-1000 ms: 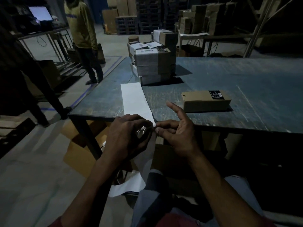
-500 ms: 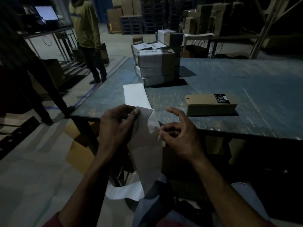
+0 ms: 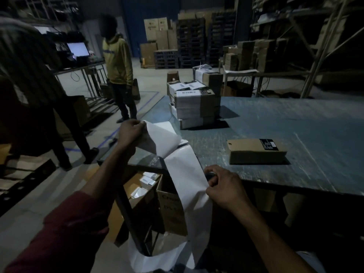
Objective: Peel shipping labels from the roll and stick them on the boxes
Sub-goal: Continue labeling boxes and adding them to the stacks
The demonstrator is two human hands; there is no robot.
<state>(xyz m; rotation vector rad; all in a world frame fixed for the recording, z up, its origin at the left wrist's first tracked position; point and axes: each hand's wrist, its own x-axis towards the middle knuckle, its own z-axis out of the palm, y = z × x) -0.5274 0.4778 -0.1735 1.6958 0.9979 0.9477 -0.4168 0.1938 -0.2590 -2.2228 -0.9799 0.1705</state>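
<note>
Two hands are working a white label strip point(image 3: 185, 174) at the near left corner of the surface point(image 3: 295, 123). The left hand point(image 3: 131, 133) is raised above that corner, its fingers point(image 3: 137, 125) pinching the top edge of a white label point(image 3: 159, 140) that is curling up and away from the strip. The right hand point(image 3: 224, 188) is sitting just in front of the near edge of the surface, its fingers curled and gripping the strip's right edge. Below the hands the strip is hanging down past the edge toward the floor, where more of it is lying loosely piled. One brown box point(image 3: 256, 150) with a small black label on its top is lying flat and alone on the surface, to the right of the strip and apart from it. A stack of boxes point(image 3: 195, 107), white labels showing on top, is standing farther back near the left edge. A person in a yellow top point(image 3: 118, 62) is standing on the floor beyond the corner. An open carton point(image 3: 141, 192) is sitting under the surface.
</note>
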